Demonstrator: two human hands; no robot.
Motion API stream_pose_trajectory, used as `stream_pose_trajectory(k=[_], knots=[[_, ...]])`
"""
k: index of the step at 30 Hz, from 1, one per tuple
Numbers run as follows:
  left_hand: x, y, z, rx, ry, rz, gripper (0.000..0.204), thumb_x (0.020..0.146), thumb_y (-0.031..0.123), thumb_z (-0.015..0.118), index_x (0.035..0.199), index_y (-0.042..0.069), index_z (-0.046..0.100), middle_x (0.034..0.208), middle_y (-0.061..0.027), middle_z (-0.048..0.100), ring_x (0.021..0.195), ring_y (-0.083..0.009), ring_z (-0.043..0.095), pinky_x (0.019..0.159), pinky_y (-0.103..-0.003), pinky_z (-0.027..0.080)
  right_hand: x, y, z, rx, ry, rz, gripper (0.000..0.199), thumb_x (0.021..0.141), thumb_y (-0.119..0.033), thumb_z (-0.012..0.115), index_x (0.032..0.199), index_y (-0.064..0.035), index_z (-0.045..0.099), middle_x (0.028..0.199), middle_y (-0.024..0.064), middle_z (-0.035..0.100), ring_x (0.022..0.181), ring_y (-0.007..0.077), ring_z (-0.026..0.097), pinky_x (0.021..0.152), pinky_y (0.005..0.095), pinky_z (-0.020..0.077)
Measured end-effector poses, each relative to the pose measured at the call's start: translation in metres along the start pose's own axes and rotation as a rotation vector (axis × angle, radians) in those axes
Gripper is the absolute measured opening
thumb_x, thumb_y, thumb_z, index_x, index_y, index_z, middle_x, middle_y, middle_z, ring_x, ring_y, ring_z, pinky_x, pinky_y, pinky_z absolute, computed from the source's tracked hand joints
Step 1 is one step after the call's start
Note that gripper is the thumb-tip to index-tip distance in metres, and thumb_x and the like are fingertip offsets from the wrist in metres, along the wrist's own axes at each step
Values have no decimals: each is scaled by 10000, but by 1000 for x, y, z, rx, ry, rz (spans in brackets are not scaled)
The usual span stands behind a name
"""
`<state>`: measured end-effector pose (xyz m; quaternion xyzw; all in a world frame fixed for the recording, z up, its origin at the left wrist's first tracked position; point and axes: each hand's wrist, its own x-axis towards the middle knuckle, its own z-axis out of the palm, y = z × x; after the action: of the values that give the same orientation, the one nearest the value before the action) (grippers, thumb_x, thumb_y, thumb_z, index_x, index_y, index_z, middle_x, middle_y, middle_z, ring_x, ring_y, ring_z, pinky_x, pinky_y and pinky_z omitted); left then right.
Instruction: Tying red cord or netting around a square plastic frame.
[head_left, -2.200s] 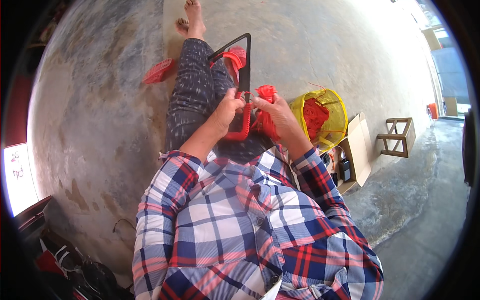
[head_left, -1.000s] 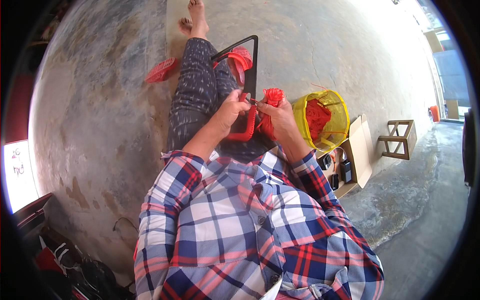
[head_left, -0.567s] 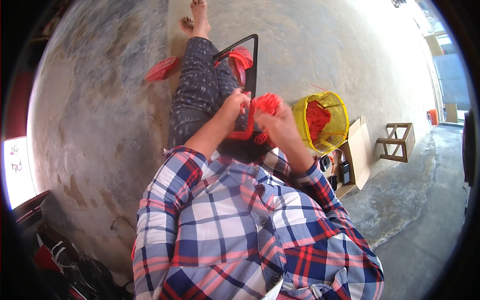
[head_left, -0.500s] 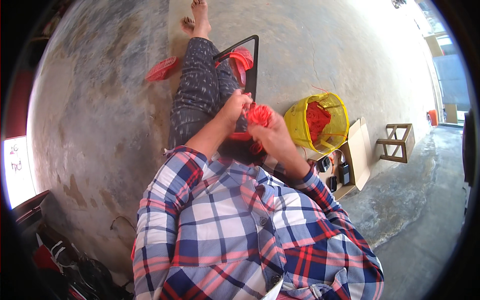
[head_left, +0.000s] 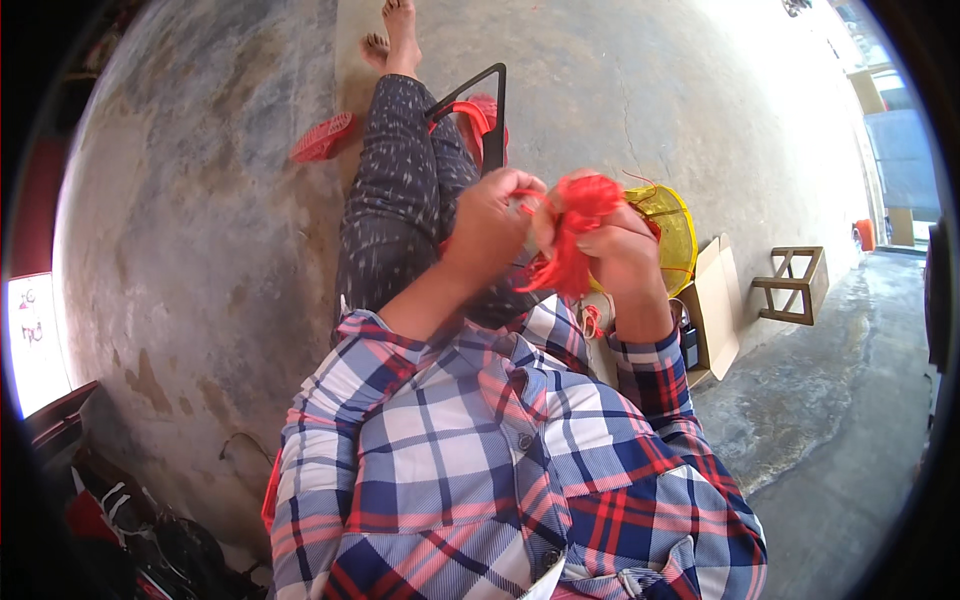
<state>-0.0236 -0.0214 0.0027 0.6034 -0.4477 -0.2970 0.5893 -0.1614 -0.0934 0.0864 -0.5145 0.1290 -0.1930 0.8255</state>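
Observation:
My right hand (head_left: 625, 245) is closed around a bundle of red string (head_left: 590, 200), its loose strands hanging down toward my lap. Just left of it, my left hand (head_left: 490, 225) is raised with its fingers pinched on a bit of red string (head_left: 528, 206). The two hands almost meet above my thighs, and motion blurs the fingertips. Behind them stands a yellow see-through bucket (head_left: 682, 235), partly hidden by my right hand. A black angular frame (head_left: 497, 120) with a red curved part rises beyond my left hand, its lower end hidden.
My outstretched legs (head_left: 385, 190) lie on the concrete floor. One red slipper (head_left: 322, 138) rests left of them, another red slipper (head_left: 488, 105) behind the black frame. At the right are an open cardboard box (head_left: 718, 310) holding small black devices and a wooden stool (head_left: 795, 285).
Both hands have risen and shifted right, carrying the red string bundle in front of the yellow bucket. The black frame has tilted slightly left.

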Motion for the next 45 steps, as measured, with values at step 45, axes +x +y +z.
stream_pose_trajectory(k=[45], knots=[[10, -21, -31, -1195, 135, -755, 212, 935, 222, 518, 869, 42, 608, 733, -34, 592, 470, -106, 395, 434, -253, 325, 17, 89, -26, -820, 239, -98, 392, 867, -255, 687, 1162, -19, 583, 1155, 81, 596, 1067, 202, 567, 889, 319, 469]])
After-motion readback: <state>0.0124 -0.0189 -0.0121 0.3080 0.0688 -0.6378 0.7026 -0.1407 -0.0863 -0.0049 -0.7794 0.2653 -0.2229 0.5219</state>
